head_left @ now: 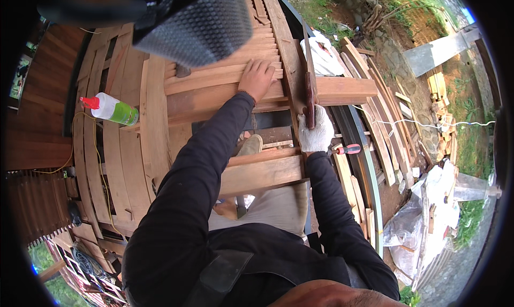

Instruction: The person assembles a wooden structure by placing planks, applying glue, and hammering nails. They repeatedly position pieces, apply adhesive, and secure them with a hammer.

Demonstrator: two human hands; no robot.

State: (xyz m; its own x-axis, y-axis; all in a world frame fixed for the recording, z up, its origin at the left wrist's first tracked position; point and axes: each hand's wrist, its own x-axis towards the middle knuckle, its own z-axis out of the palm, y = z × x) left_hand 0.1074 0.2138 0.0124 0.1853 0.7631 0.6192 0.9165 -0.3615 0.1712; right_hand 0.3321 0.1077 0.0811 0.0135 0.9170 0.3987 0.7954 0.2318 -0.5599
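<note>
My left hand [257, 81] is bare and lies on a reddish-brown wooden board [214, 95], its fingers stretched out and bent a little over the top. My right hand [316, 130], in a white knitted glove, is closed round the brown handle of a hand saw [310, 90]. The saw's thin blade points away from me and shows nearly edge-on. It stands beside a long upright-running plank [282, 44], against a thick board end [348, 90] that juts out to the right. Whether the teeth touch the wood I cannot tell.
A white glue bottle [115, 109] with a red cap lies on planks at the left. A red-handled screwdriver [348, 149] sits right of my gloved hand. Loose planks [375, 119] and plastic sheeting [423, 216] are at the right. A blurred dark textured object [198, 26] blocks the top.
</note>
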